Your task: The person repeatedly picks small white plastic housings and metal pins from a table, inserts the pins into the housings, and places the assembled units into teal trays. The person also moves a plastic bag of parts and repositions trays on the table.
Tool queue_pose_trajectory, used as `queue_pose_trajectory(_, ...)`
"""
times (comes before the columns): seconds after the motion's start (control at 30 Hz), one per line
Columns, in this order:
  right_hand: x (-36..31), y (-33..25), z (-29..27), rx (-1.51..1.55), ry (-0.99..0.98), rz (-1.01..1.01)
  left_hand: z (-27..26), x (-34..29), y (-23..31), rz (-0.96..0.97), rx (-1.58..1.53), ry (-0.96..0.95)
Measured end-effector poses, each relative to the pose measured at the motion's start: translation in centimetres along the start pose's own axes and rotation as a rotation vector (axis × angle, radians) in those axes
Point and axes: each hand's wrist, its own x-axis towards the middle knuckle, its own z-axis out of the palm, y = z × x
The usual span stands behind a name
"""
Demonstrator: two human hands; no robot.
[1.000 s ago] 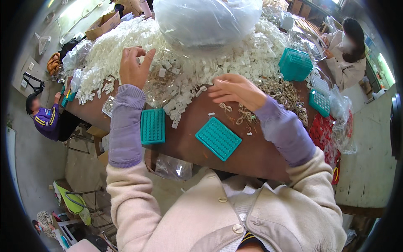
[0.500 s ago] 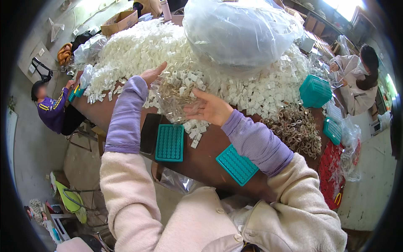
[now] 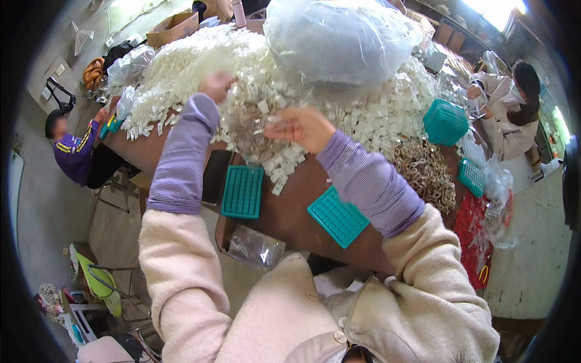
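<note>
Plastic bag amid the heap of white pieces lies between my hands, the right hand half-curled at its side, perhaps to steady it, grip unclear, the left hand too blurred to judge, green trays within easy reach.

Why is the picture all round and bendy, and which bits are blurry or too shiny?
In the head view, the wide fisheye lens bends the brown table's edges and leaves dark curved corners; also in the head view, the left hand is smeary, but the left teal tray is sharper; there too, the window glares white.
</note>
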Motion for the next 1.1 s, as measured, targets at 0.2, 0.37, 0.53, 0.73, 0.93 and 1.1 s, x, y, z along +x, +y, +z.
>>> queue_pose_trajectory(0.2,-4.4,-8.4,-1.5,-0.225,-0.139,-0.163,-5.0,-6.2,11.8,-0.009,-0.432,0.024)
queue_pose_trajectory(0.37,-7.6,-15.3,-4.8,-0.533,-0.013,-0.161,-2.3,-12.5,17.9,0.079,-0.548,-0.114)
queue_pose_trajectory(0.53,-8.0,-14.7,-8.8,-1.317,0.253,-0.071,6.2,-18.4,18.1,0.008,-0.654,-0.399)
queue_pose_trajectory(0.73,-12.6,-11.0,-12.9,-1.227,0.269,-0.265,7.5,-12.7,12.9,-0.342,-0.188,-0.466)
queue_pose_trajectory(0.93,-16.3,-10.3,-12.6,-1.236,0.303,0.177,15.0,-9.6,14.0,-0.482,-0.376,-0.856)
queue_pose_trajectory(1.1,-18.9,-8.8,-12.5,-0.811,0.259,-0.091,15.5,-10.5,15.9,-0.275,-0.665,-0.843)
